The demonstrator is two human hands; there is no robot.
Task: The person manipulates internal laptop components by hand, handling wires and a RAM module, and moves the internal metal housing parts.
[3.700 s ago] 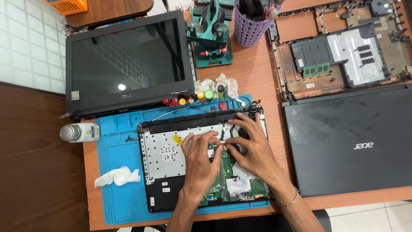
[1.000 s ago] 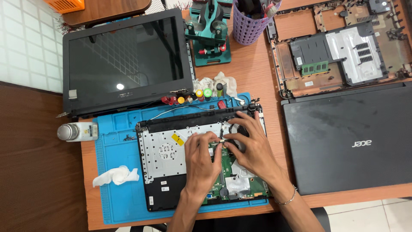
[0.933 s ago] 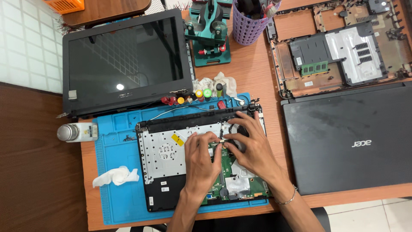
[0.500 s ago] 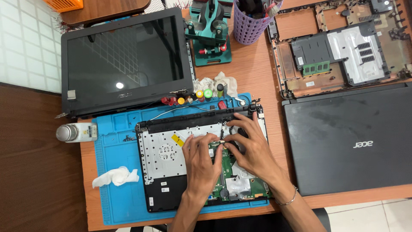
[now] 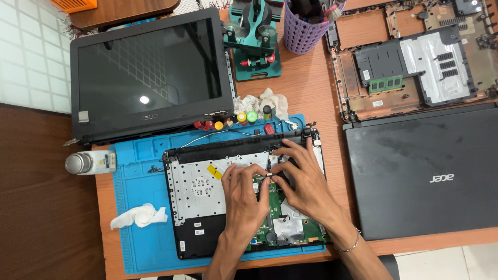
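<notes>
The left hand (image 5: 244,194) and right hand (image 5: 303,179) pinch a small part together over the green board (image 5: 280,228) inside the opened laptop base (image 5: 202,192), which lies stripped but unfinished on the blue mat (image 5: 137,243).

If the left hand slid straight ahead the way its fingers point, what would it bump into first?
Probably the black top edge of the opened laptop base. The left hand points up the picture across the silver plate; past that edge stand small coloured bottles. Height is hard to judge.

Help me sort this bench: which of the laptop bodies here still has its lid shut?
The black closed laptop at the right edge, beside the right hand. The opened chassis behind it and the laptop base on the blue mat lie exposed.
</notes>
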